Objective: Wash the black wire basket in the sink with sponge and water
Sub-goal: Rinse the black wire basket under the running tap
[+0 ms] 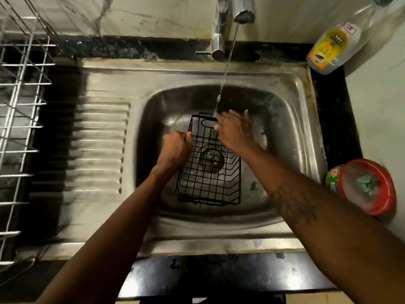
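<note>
The black wire basket (210, 172) stands in the steel sink (291, 102), over the drain. My left hand (177, 148) grips the basket's left rim with curled fingers. My right hand (234, 130) is spread flat with straight fingers at the basket's far right corner, under the thin stream of water (225, 71) that runs from the tap (241, 12). A green sponge piece (367, 183) lies in a red tub (381, 202) on the counter to the right. Neither hand holds a sponge.
A white wire dish rack (19, 119) stands at the left beside the ribbed drainboard (100, 145). A bottle with a yellow label (333, 49) sits at the back right corner. A small green scrap (253, 185) lies on the sink floor right of the basket.
</note>
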Demonstrator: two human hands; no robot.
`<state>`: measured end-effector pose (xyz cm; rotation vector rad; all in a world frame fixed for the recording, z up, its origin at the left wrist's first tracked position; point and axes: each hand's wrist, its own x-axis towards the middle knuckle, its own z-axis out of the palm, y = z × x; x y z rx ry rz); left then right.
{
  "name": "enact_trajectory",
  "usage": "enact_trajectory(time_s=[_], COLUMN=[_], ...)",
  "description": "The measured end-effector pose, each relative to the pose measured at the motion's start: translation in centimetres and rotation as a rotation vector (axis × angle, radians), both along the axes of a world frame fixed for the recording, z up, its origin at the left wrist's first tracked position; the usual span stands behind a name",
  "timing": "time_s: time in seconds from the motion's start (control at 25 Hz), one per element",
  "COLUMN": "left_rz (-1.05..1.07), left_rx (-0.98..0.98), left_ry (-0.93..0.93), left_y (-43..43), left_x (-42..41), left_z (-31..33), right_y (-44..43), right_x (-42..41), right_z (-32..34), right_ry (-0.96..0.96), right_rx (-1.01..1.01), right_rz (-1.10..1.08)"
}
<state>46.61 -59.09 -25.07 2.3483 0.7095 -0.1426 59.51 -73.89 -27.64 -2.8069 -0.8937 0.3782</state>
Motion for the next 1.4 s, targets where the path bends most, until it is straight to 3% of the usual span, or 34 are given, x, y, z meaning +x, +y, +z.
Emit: enact_trajectory(time_s=[0.12,0.24,0.44,0.56,0.72,0.92,1.08,1.24,1.4], left_rz=[0.097,0.222,0.359,0.417,0.345,0.377,0.367,0.333,0.331], left_rx=[-0.069,-0.119,-0.247,-0.279,-0.243,-0.250,-0.252,-0.241,-0.236], left_ry=[-0.040,-0.078,-0.019,-0.001,0.011,0.026,0.020,0.014,0.022], left_y=[0.0,0.0,-0.1,0.0,-1.3,-0.7,-0.6,-0.7,-1.1], left_x=[-0.2,0.4,1.7,1.5,1.5,1.6,1.6,1.4,1.4], left_z=[-0.6,-0.9,-1.1,-1.1,-1.1,-1.3,-1.2,-1.5,-1.3], right_y=[2.4,2.5,1.4,2.0,4.1,3.3,2.1,2.1,2.4], right_x=[1.4,3.7,5.6,5.5,4.2,4.7,4.9,4.3,3.8], right_z=[-0.7,-1.5,-3.0,-3.5,-2.5,-1.6,-1.4,-2.7,-2.6], right_ry=[0.119,0.119,0.385,0.294,0.099,0.429,0.370,0.309,0.101], right_rx=[0.065,0.075,0.178,0.161,-0.042,0.207,0.081,0.165,-0.068], right_rz=[-0.042,-0.031,0.002,-0.064,-0.036,0.047,0.180,-0.045,-0.037])
